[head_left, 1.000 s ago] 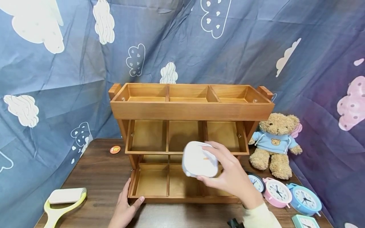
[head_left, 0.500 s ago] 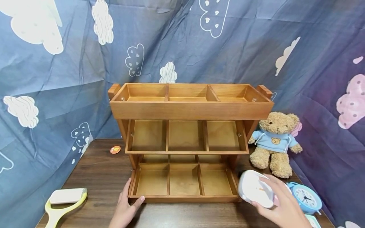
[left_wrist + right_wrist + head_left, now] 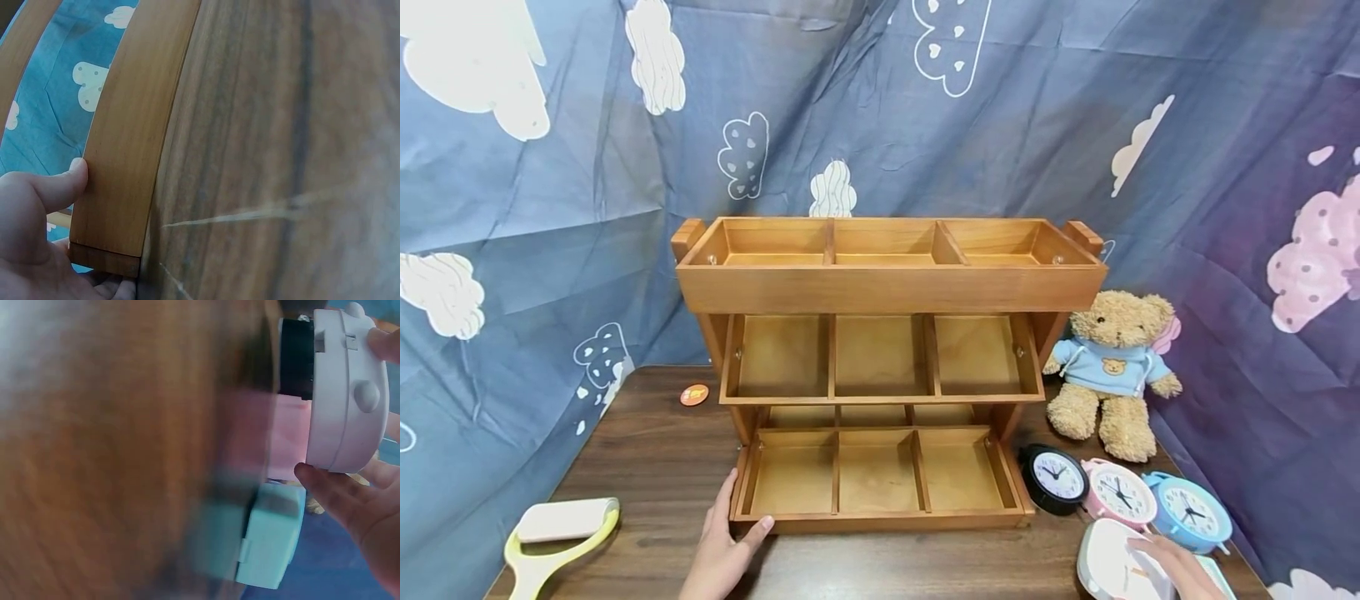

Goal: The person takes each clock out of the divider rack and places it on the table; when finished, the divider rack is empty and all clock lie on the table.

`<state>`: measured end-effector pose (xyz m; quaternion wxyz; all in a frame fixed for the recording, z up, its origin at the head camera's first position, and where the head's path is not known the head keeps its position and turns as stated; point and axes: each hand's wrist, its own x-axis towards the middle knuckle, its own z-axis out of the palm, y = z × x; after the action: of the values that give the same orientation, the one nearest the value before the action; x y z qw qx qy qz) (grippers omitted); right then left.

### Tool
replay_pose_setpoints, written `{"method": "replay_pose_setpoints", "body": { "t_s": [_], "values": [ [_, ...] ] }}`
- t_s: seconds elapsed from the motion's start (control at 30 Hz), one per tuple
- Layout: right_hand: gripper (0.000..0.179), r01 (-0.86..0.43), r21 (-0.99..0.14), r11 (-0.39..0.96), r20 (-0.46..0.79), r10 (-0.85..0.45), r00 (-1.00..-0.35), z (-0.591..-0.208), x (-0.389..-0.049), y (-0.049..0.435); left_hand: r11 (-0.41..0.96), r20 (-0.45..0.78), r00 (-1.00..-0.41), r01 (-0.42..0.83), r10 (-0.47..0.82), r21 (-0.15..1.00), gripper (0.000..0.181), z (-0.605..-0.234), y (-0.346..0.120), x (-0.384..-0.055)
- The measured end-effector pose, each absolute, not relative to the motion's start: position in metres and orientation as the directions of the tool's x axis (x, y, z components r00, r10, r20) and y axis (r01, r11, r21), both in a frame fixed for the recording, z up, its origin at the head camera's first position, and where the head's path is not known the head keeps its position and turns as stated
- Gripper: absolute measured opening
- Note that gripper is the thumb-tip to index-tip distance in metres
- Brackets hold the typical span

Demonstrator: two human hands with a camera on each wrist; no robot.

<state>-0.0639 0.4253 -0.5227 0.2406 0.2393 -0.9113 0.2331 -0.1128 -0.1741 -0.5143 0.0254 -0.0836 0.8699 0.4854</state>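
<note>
A three-tier wooden rack point(image 3: 891, 289), each tier split into compartments, stands in the middle of the table. My left hand point(image 3: 722, 552) grips the left front corner of its bottom tray point(image 3: 880, 524), thumb on the front board in the left wrist view. At the lower right of the head view, my right hand point(image 3: 1180, 570) holds a white clock point(image 3: 1108, 557) with rounded corners, in front of the pink alarm clock point(image 3: 1122, 493). In the right wrist view, fingers and thumb grip the white clock's case point(image 3: 344, 400) by its edges; its dial is not readable.
A black alarm clock point(image 3: 1055, 478), a blue alarm clock point(image 3: 1189, 512) and a mint box-shaped clock point(image 3: 269, 540) stand close by on the right. Behind them sits a teddy bear point(image 3: 1108, 367). A lint roller point(image 3: 561, 533) and an orange disc point(image 3: 694, 394) lie left.
My right hand has carried the white clock from before the rack rightward and down toward the other clocks. The left hand keeps its place on the tray corner. The head view has shifted slightly.
</note>
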Motion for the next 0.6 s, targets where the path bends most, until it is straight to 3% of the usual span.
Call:
{"method": "replay_pose_setpoints", "body": {
  "t_s": [0.13, 0.27, 0.47, 0.6],
  "values": [
    [0.107, -0.562, -0.294, 0.773, 0.552, -0.342, -0.760, -0.532, -0.062, 0.426, 0.517, -0.132, -0.984, -0.177, -0.121, 0.838, 0.097, -0.516, -0.174, -0.113],
    [0.097, -0.532, -0.302, 0.791, 0.559, -0.305, -0.771, -0.534, -0.058, 0.422, 0.514, -0.134, -0.984, -0.177, -0.119, 0.839, 0.097, -0.516, -0.174, -0.113],
    [0.077, -0.297, -0.352, 0.888, 0.504, -0.088, -0.859, -0.537, -0.052, 0.409, 0.507, -0.134, -0.983, -0.181, -0.127, 0.843, 0.097, -0.516, -0.174, -0.113],
    [0.070, -0.219, -0.356, 0.909, 0.443, -0.042, -0.895, -0.536, -0.054, 0.406, 0.511, -0.117, -0.985, -0.166, -0.126, 0.844, 0.096, -0.514, -0.175, -0.113]
  ]
}}
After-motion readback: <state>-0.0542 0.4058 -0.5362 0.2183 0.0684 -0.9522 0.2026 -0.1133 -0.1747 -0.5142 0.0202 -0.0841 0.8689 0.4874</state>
